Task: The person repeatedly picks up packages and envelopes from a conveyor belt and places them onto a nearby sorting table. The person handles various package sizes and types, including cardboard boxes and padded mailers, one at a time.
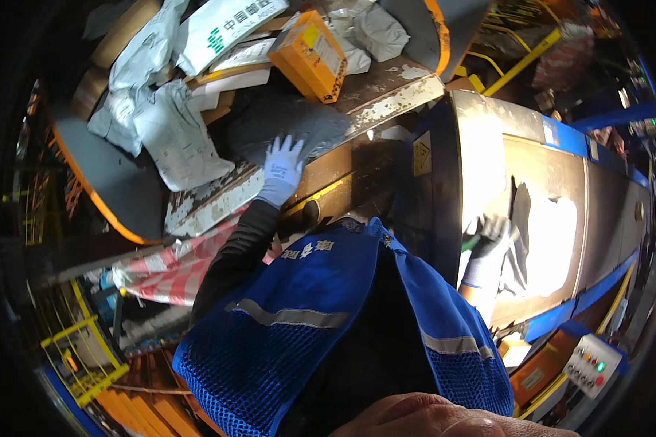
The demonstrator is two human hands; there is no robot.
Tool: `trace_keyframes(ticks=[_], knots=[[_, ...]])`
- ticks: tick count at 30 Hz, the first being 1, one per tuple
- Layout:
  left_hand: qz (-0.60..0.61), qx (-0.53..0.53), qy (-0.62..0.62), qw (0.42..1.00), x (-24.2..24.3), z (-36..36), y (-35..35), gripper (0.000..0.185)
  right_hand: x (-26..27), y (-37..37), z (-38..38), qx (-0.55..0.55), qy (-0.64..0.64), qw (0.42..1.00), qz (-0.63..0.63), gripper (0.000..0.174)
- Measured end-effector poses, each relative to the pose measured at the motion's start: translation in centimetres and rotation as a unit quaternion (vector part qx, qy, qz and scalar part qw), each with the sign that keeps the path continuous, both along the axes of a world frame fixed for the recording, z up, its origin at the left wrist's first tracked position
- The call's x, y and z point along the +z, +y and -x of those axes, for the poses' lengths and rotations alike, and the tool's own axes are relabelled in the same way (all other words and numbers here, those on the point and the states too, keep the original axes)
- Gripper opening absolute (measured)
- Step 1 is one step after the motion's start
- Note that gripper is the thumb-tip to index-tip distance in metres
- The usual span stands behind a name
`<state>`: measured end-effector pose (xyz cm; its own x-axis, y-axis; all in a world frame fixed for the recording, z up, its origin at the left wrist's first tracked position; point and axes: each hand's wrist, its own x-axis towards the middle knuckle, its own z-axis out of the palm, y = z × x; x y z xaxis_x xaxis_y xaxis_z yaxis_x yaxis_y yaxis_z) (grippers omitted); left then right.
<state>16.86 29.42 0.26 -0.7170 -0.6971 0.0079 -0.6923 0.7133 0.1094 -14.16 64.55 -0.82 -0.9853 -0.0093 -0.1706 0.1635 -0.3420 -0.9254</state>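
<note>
My left hand (283,164), in a pale grey work glove, rests with spread fingers on a dark plastic mailing bag (290,123) at the near edge of the chute. Left of it lies a grey-white plastic parcel bag (180,139). A yellow-orange carton (311,57) stands tilted just beyond the dark bag. My right hand (489,232), also gloved, is over the brightly lit belt at the right, at a grey-white plastic parcel (514,270). Glare and blur hide how its fingers meet the parcel. A glaring white patch (557,246) lies on the belt beside it.
More bags and cartons pile up at the back, with a white printed mailing bag (224,33). The chute has a worn metal edge (393,106). A blue-framed conveyor (552,322) runs along the right, near a control box with buttons (593,365). A red-striped sack (169,273) hangs lower left.
</note>
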Motion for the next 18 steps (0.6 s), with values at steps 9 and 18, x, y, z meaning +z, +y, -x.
trace_keyframes(ticks=[9, 18], knots=[[-0.132, -0.198, 0.2, 0.95, 0.9, -0.8, 8.5, 0.051, -3.2, -17.7, -12.9, 0.662, -0.2, 0.71, 0.136, 0.035], [-0.002, 0.466, 0.334, 0.819, -10.7, -34.4, -16.9, 0.052, 4.3, -15.5, -7.4, 0.436, -0.29, 0.829, 0.195, 0.034]])
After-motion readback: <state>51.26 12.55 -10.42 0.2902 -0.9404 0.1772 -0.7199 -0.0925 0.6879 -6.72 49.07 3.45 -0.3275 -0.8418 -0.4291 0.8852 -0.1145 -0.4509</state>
